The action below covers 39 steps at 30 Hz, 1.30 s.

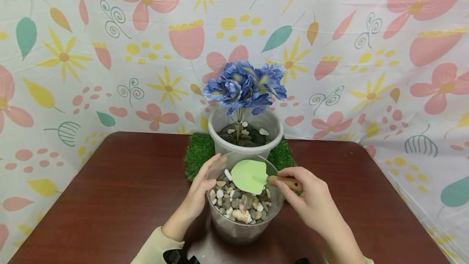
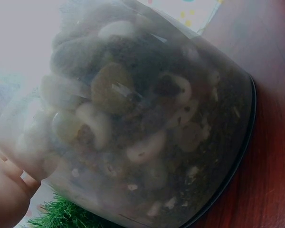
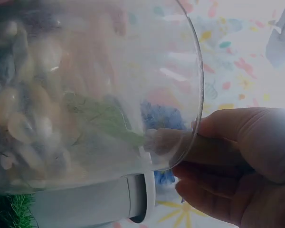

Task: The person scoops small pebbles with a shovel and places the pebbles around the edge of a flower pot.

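A clear plastic bucket (image 1: 239, 233) stands near the table's front, part filled with mixed pebbles (image 1: 231, 203) and a pale seashell (image 1: 242, 216). My left hand (image 1: 196, 192) holds its left side, thumb at the rim and the other fingers around the outer wall. A small green trowel (image 1: 250, 176) has its blade inside the bucket, above the stones at the far side. My right hand (image 1: 311, 196) grips the trowel's wooden handle at the right rim. Through the wall, the left wrist view shows stones (image 2: 111, 88) close up. The blade looks hazy through plastic in the right wrist view.
Just behind the bucket stands a white pot (image 1: 242, 149) with blue artificial flowers (image 1: 245, 84) and some stones in it. Beneath the pot lies a green grass mat (image 1: 198, 156). The dark red table (image 1: 121, 190) ends at a flower-printed backdrop (image 1: 88, 105).
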Motion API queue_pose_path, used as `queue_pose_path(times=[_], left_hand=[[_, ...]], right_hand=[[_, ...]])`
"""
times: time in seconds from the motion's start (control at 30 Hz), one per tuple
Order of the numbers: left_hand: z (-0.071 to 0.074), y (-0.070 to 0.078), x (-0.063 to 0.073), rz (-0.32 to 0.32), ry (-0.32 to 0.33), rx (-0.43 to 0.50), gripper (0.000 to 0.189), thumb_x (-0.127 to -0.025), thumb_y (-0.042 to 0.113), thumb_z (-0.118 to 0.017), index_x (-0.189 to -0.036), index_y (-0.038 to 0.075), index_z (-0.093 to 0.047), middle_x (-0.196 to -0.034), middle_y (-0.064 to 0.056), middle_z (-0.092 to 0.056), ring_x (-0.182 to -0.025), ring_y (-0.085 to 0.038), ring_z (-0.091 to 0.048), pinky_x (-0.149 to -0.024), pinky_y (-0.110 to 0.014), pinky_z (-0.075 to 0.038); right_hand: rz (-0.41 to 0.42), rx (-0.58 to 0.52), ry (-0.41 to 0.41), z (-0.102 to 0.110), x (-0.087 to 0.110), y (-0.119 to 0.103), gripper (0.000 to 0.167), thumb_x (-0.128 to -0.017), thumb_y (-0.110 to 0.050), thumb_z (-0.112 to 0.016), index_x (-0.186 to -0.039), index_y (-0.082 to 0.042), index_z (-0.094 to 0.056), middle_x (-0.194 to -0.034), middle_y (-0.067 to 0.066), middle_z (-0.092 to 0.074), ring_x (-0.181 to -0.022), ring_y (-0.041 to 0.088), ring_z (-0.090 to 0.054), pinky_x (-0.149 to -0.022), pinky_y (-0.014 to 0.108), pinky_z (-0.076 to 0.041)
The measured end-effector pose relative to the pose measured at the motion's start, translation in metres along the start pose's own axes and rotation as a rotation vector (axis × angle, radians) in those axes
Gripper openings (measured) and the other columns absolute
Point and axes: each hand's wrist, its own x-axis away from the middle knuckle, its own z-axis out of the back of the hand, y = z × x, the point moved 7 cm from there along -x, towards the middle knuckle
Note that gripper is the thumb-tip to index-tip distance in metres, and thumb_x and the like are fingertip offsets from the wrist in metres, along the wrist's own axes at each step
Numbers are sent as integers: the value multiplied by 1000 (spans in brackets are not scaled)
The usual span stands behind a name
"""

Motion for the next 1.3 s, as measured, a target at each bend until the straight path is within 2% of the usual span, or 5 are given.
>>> queue_pose_path(times=[0.33, 0.63, 0.8, 1.07, 1.3], left_hand=[[-1, 0, 0, 30, 3, 12, 61, -90, 13, -33, -148, -1, -21, -146, -30, -33, -135, -14, -38, -103, -27, -33], [1, 0, 0, 36, 18, 0, 61, -89, 14, -34, -148, 0, -23, -145, -27, -36, -133, -13, -39, -103, -33, -30], [0, -1, 2, 47, 13, 4, 61, -89, 13, -34, -148, 0, -23, -145, -28, -36, -135, -13, -38, -104, -28, -28], [1, -2, 2, 66, 10, 8, 62, -89, 13, -34, -148, 0, -21, -146, -28, -34, -135, -14, -36, -104, -34, -29], [0, 0, 1, 78, 1, 19, 63, -89, 14, -34, -149, 4, -22, -147, -26, -34, -138, -28, -32, -108, -44, -27]], right_hand=[[261, 273, 60, -3, 0, -28, 24, -71, -15, -76, -94, -20, -69, -90, -12, -66, -82, 4, -56, -63, 20, -47], [194, 551, -190, -7, -22, -28, 21, -70, -30, -80, -84, -19, -72, -72, -8, -54, -69, 13, -55, -54, 32, -49], [224, 547, -344, -23, -30, -22, 11, -75, -27, -76, -74, -24, -66, -70, -10, -43, -58, 6, -42, -49, 22, -39], [394, 541, -378, -42, -35, -29, 27, -73, -21, -76, -57, -24, -55, -66, -9, -36, -59, 8, -30, -47, 16, -29], [382, 455, -502, -42, -32, -33, 31, -76, -24, -74, -57, -28, -50, -68, -11, -33, -62, 5, -30, -49, 16, -30]])
